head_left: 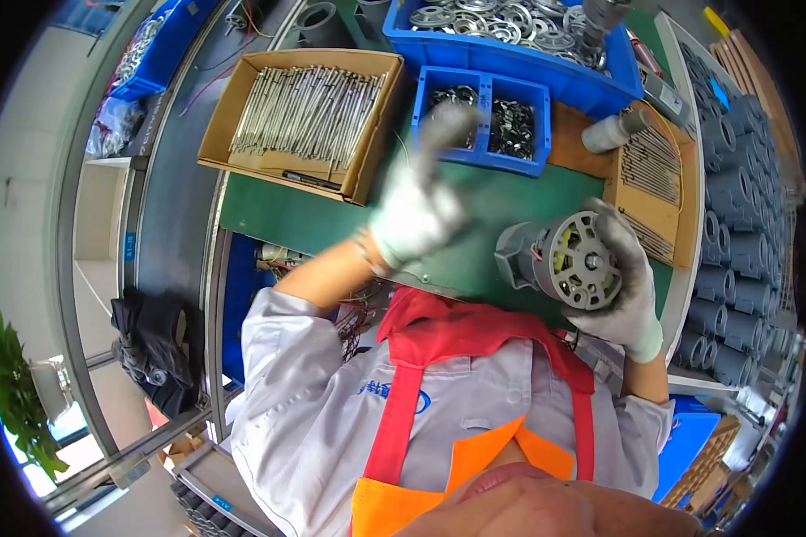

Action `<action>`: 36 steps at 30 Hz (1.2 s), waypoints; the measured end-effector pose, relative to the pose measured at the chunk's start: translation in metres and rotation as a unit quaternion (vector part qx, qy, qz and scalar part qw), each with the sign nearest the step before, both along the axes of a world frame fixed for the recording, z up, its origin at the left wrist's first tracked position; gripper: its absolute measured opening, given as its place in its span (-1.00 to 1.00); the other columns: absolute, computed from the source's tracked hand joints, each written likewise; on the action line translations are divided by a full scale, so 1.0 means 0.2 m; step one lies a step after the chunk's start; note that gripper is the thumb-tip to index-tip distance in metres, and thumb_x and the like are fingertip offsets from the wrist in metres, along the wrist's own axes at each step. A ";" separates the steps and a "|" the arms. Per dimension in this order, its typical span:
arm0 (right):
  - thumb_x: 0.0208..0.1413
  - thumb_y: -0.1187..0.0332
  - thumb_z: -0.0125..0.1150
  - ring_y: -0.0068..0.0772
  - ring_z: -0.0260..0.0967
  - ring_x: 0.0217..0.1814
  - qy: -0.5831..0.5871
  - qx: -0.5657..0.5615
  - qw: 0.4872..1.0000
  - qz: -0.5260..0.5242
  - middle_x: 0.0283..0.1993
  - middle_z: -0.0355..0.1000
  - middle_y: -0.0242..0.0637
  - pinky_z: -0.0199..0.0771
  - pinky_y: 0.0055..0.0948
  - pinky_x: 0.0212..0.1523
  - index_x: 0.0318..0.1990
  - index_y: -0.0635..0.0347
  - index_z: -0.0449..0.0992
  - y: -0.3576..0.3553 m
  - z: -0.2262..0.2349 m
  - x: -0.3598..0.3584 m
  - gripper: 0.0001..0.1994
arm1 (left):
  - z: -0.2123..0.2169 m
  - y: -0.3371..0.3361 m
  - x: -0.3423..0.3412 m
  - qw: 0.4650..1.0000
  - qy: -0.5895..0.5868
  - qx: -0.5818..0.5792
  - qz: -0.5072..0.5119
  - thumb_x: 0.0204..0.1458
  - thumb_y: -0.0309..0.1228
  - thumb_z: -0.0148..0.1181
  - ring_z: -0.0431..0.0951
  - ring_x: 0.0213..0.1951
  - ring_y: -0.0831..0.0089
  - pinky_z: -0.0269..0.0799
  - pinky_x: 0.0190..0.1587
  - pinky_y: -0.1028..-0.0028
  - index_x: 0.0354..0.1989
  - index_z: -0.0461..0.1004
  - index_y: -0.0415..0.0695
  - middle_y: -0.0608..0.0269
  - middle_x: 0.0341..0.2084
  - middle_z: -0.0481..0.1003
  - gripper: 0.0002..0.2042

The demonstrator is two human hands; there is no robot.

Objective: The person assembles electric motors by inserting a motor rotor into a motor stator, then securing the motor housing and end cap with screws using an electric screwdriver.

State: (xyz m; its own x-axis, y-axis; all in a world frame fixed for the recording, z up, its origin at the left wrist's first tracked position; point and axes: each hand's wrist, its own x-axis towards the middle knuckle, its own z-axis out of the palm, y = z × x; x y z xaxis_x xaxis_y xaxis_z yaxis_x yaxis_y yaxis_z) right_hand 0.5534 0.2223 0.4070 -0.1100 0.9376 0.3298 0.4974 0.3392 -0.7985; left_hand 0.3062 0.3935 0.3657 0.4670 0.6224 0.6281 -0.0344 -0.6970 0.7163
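Observation:
My right hand (pixel 634 300), in a white glove darkened with grime, grips an electric motor (pixel 585 261) at the right of the green work mat. The motor has a grey cylindrical housing, and its round slotted metal end faces up towards me. My left hand (pixel 418 210), also gloved, is raised over the mat with its fingers pointing at the small blue two-part bin (pixel 488 121). Motion smears those fingers, so whether they hold anything cannot be made out. Small dark metal parts fill both compartments of the bin.
A cardboard box (pixel 213 134) of long thin metal rods stands left of the bin. Behind is a large blue crate (pixel 519 67) of metal rings. A white bottle (pixel 611 132) lies beside another box of rods (pixel 649 170). Grey housings (pixel 734 192) are stacked at the far right.

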 end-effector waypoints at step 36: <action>0.12 0.29 0.02 -0.11 0.51 -0.06 -0.542 -0.200 0.785 -0.224 -0.15 0.51 -0.16 0.48 -0.09 -0.08 -0.20 0.10 0.52 0.32 -0.64 1.01 -0.80 | -0.46 0.94 -0.81 0.817 0.430 -0.129 0.362 0.08 -0.06 0.07 0.54 -0.37 0.05 0.40 -0.20 0.16 -0.26 0.55 -0.31 -0.08 -0.43 0.56 -0.55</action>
